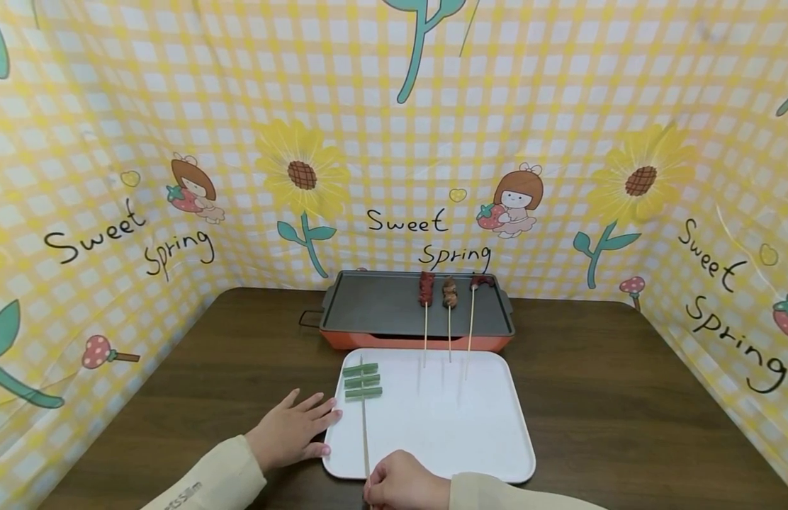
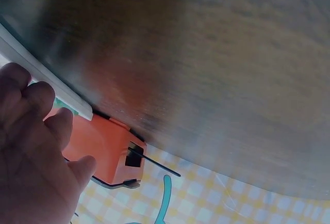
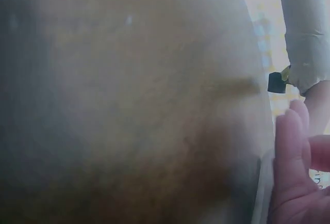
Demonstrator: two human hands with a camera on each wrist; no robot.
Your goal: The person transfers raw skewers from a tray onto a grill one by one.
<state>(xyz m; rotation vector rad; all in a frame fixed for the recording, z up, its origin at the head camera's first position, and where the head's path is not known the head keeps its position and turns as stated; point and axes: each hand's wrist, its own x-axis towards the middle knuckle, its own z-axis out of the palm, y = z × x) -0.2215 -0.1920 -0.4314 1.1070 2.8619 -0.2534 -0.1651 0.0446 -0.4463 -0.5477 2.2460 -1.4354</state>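
Note:
A wooden skewer (image 1: 365, 435) carrying three short green vegetable pieces (image 1: 363, 392) lies along the left side of a white tray (image 1: 451, 439). My right hand (image 1: 405, 483) pinches the skewer's near end between thumb and fingers at the tray's front edge. In the right wrist view, the thumb and fingers of the right hand (image 3: 294, 167) are drawn together, and the stick does not show. At the tray's left rim, my left hand (image 1: 295, 431) has its fingers spread, with the fingertips right at the edge. Nothing is in the left hand (image 2: 38, 146) in its wrist view.
Behind the tray stands an orange electric grill (image 1: 375, 304) with a dark flat plate. Three skewers rest on it: red meat (image 1: 426, 289), browned meat (image 1: 449, 292) and a dark reddish curled piece (image 1: 483, 282). Their sticks reach over the tray. A checked cloth (image 1: 394, 142) surrounds the brown table (image 1: 598, 397).

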